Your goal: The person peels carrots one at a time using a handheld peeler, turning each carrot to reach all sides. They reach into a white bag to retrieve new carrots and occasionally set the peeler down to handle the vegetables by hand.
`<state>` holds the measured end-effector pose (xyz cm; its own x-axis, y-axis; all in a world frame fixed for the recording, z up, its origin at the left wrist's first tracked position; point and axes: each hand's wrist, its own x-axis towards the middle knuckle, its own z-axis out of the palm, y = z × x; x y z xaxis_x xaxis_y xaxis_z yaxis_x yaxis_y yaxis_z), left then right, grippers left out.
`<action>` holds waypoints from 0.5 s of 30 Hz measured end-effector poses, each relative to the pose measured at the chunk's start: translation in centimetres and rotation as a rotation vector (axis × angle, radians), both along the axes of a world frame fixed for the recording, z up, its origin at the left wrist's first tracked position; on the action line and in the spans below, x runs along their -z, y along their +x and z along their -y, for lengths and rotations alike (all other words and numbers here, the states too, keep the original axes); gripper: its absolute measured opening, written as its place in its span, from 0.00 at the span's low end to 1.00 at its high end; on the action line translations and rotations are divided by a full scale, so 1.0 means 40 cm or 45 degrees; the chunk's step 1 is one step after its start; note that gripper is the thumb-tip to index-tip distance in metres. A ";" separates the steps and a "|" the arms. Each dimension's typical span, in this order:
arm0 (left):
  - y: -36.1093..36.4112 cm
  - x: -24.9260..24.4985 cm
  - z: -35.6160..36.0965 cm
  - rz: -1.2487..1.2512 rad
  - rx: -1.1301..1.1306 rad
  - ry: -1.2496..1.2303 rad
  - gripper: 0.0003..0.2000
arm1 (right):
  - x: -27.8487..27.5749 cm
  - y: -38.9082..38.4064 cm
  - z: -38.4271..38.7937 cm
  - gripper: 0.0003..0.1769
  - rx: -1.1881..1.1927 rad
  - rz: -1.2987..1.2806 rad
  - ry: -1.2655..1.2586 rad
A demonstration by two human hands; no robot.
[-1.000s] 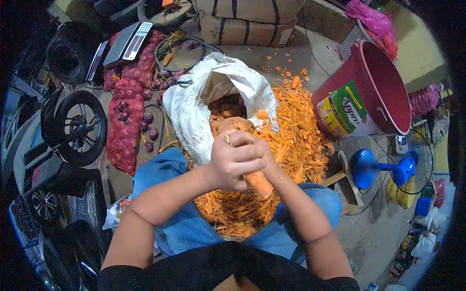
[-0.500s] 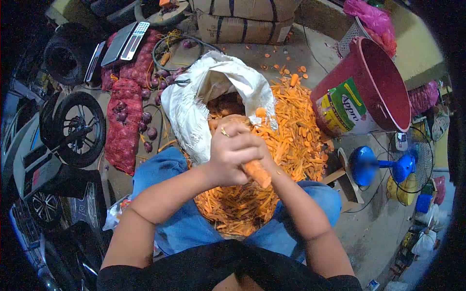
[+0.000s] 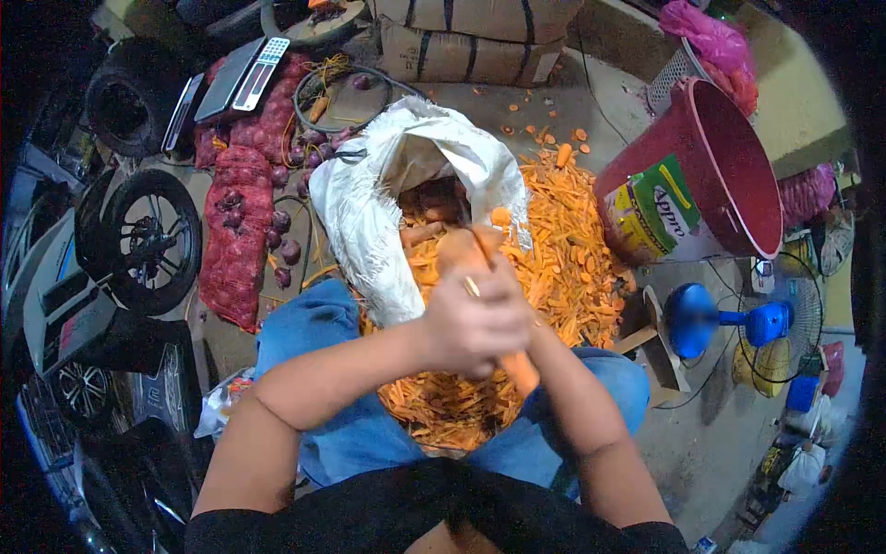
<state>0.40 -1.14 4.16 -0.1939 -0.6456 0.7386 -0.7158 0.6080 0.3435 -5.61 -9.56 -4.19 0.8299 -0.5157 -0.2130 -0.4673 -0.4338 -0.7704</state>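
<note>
My left hand (image 3: 475, 319), with a ring on one finger, is closed around a large carrot (image 3: 520, 372). The carrot's lower end sticks out below the fist, over my right wrist. Behind it is my right hand (image 3: 533, 321), mostly covered by the left one, so its fingers and anything in them are hidden. A thin dark edge shows at the upper part of the carrot, too blurred to name. Just beyond both hands, a white woven sack (image 3: 355, 208) gapes with carrots inside. Orange peelings (image 3: 452, 402) lie heaped between my legs and beside the sack.
A maroon bucket (image 3: 646, 185) leans at the right, near a blue fan (image 3: 692, 319). Red net bags of onions (image 3: 231, 268) lie left, with a scale (image 3: 245, 83) on top. Motorbike wheels (image 3: 148, 245) stand farther left. Strapped bales (image 3: 471, 55) are at the back.
Both hands have shifted slightly right and down with the carrot, and its lower end has swung lower and to the right. The left hand stays closed on it.
</note>
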 end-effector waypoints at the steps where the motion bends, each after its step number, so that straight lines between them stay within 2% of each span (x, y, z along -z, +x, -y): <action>1: -0.030 0.015 0.002 0.127 0.189 -0.078 0.08 | -0.022 0.000 0.003 0.14 -0.042 -0.072 -0.029; 2: -0.082 0.015 -0.019 0.239 0.300 0.022 0.06 | -0.029 0.000 0.005 0.14 -0.083 -0.147 -0.057; 3: -0.131 0.032 -0.031 0.250 0.363 -0.160 0.08 | 0.071 0.021 -0.002 0.14 0.217 -0.194 0.163; 4: -0.130 0.025 -0.033 0.238 0.365 -0.157 0.08 | 0.088 0.021 -0.005 0.14 0.219 -0.206 0.167; 6: -0.089 0.001 -0.024 -0.087 0.402 0.160 0.11 | 0.108 0.024 -0.005 0.14 0.335 -0.239 0.348; 7: -0.060 0.003 -0.011 -0.495 0.357 0.295 0.11 | 0.117 0.022 -0.006 0.17 -0.006 -0.193 0.069; 8: -0.024 0.005 -0.008 -0.800 0.134 0.349 0.10 | 0.117 0.012 0.000 0.17 -0.001 -0.188 0.073; 9: 0.015 0.008 -0.003 -1.102 -0.097 0.395 0.09 | 0.054 0.006 0.004 0.16 -0.077 -0.003 -0.024; 10: 0.053 0.011 0.017 -1.698 -0.093 0.543 0.09 | 0.020 0.002 0.011 0.16 -0.154 0.179 -0.125; 11: 0.088 -0.003 0.029 -2.164 -0.063 0.571 0.09 | 0.237 0.017 0.037 0.15 0.326 0.349 0.905; 12: 0.120 -0.016 0.034 -2.632 -0.027 0.589 0.09 | 0.188 0.009 0.041 0.15 0.328 0.347 0.897; 13: 0.152 -0.003 0.035 -2.633 -0.020 0.588 0.09 | 0.084 0.002 0.041 0.12 0.390 0.214 0.825; 14: 0.182 0.024 0.035 -2.776 -0.037 0.670 0.08 | 0.028 -0.004 0.042 0.10 0.448 0.082 0.754; 15: 0.194 0.035 0.034 -2.919 -0.060 0.750 0.08 | 0.041 -0.007 0.044 0.11 0.486 0.025 0.666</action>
